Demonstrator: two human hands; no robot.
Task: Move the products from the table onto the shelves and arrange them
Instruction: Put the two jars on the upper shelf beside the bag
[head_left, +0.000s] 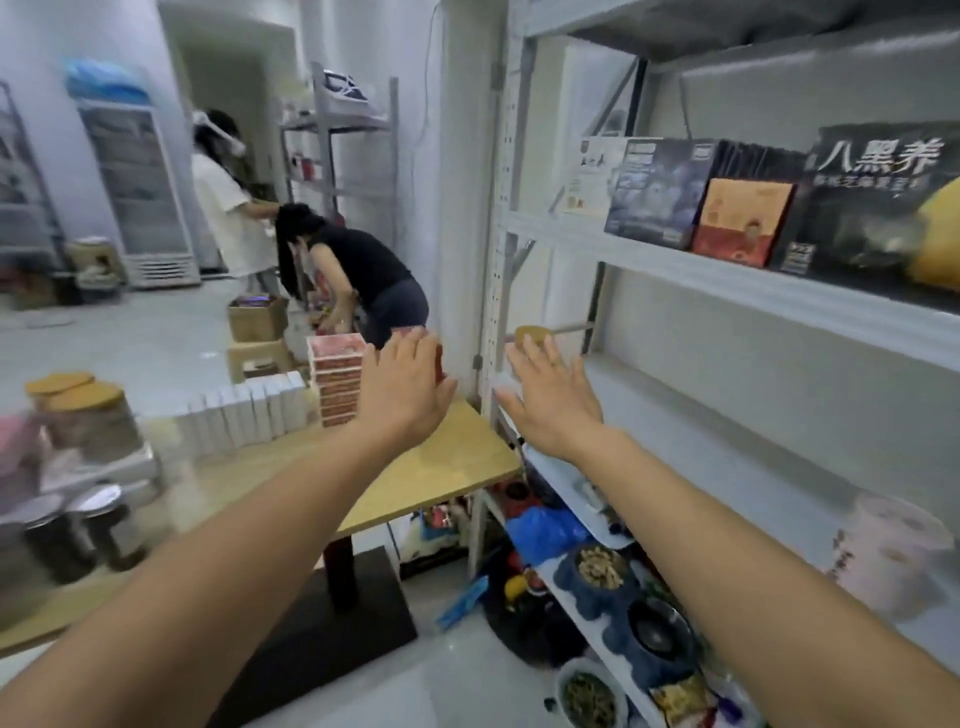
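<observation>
Out in front of the person, both hands are up in the air between the worktop (441, 462) and the shelves (675, 270). The left hand (402, 387) has straight fingers, a little apart, and holds nothing. The right hand (550, 402) is flat and spread too, with nothing in it, near the edge of the middle shelf. On the worktop stands a stack of red boxes (336, 379), just beside a row of white boxes (244, 413). Farther left are jars with wooden lids (85, 415) and some shiny cans (78, 519), all blurry. A round wooden lid (532, 332) peeks out behind the right fingers. Dark boxes (660, 192) stand on the shelf above.
</observation>
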